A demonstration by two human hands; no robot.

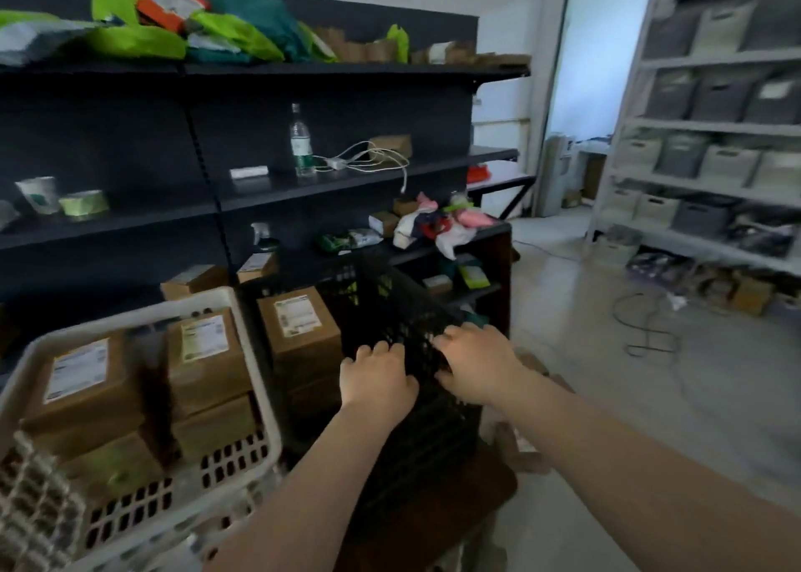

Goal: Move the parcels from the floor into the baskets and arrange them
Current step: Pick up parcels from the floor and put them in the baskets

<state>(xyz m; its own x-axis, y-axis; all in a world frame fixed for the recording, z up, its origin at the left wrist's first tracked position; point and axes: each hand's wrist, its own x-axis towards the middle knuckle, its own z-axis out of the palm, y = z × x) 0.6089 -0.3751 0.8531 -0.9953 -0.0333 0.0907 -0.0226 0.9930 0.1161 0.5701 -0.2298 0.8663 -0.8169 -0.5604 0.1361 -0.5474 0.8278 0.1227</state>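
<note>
While both hands grip the black basket's (403, 311) near rim, left hand (376, 381) and right hand (474, 365) curled over it, I'd say I'm repositioning. Boxed parcels (299, 324) sit inside at 10 o'clock; next, floor parcels (520, 446) at 4 o'clock.

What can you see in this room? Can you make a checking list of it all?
Surface: grey floor, dark shelves.
Job's things: brown parcels in black basket; more in white basket; some on floor.
Clutter: bottle, bags, cups.
Hands: left hand and right hand, fingers curled on the black basket's rim.
Cables: white on shelf, dark on floor.
Surroundings: white shelving with bins.
</note>
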